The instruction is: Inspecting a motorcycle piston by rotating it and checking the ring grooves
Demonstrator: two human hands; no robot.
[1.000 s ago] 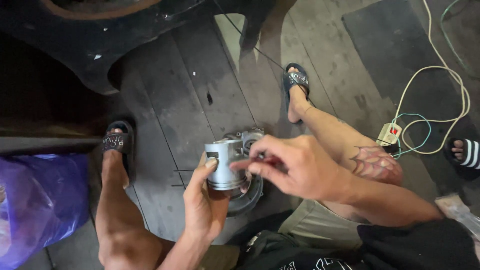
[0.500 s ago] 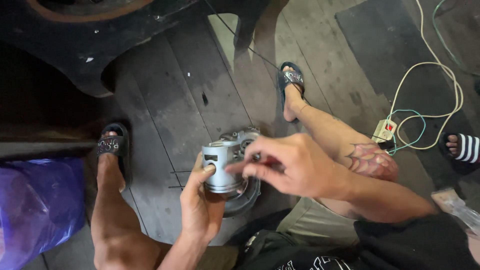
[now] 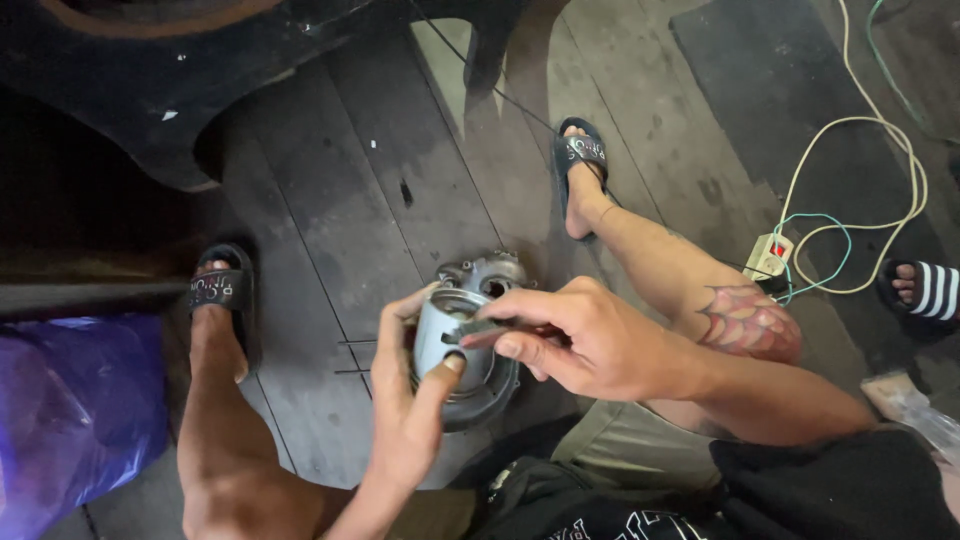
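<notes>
My left hand (image 3: 415,405) grips a silver metal piston (image 3: 438,330), thumb on its front and fingers round its left side. My right hand (image 3: 580,335) pinches a small thin metal piece (image 3: 478,328) and presses it against the piston's rim. Both hands hover just above a grey metal engine casing (image 3: 482,275) that lies on the dark wooden floor between my legs. Most of the casing is hidden behind the hands.
My feet in black sandals rest on the planks at left (image 3: 222,295) and upper middle (image 3: 580,160). A purple plastic bag (image 3: 70,410) lies at left. A white power strip (image 3: 768,255) with pale cables sits at right, near another person's striped sandal (image 3: 925,290). A dark curved object (image 3: 180,80) fills the top left.
The view has shifted slightly. My right hand has drawn the small metal piece along the piston's rim, and my left hand has turned the piston a little while keeping hold.
</notes>
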